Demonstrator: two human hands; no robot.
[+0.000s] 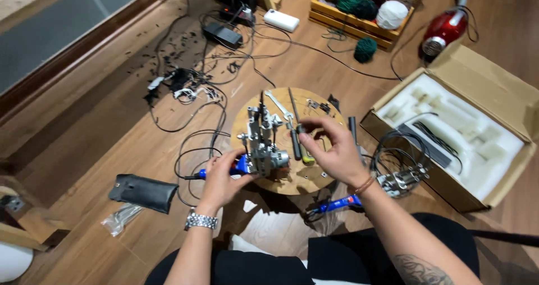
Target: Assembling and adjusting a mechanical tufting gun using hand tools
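- Left hand (222, 178) clamped on a blue tool (238, 166) against the metal assembly (264, 145).
- Right hand (331, 147) pinches something small, unclear.
- Assembly looks partly built; screwdrivers (296, 142) lie ready on the counter (314, 175).

We work over a small round wooden desk (328, 115) standing on a wooden floor (95, 133). On the desk lie a metal assembly (264, 142), a wrench (279, 104) and screwdrivers (296, 134). On the floor around it we see a black pouch (143, 192), tangled cables (193, 91), an open cardboard box (508, 94), a crate of yarn balls (365, 7) and a red vacuum cleaner (443, 31).
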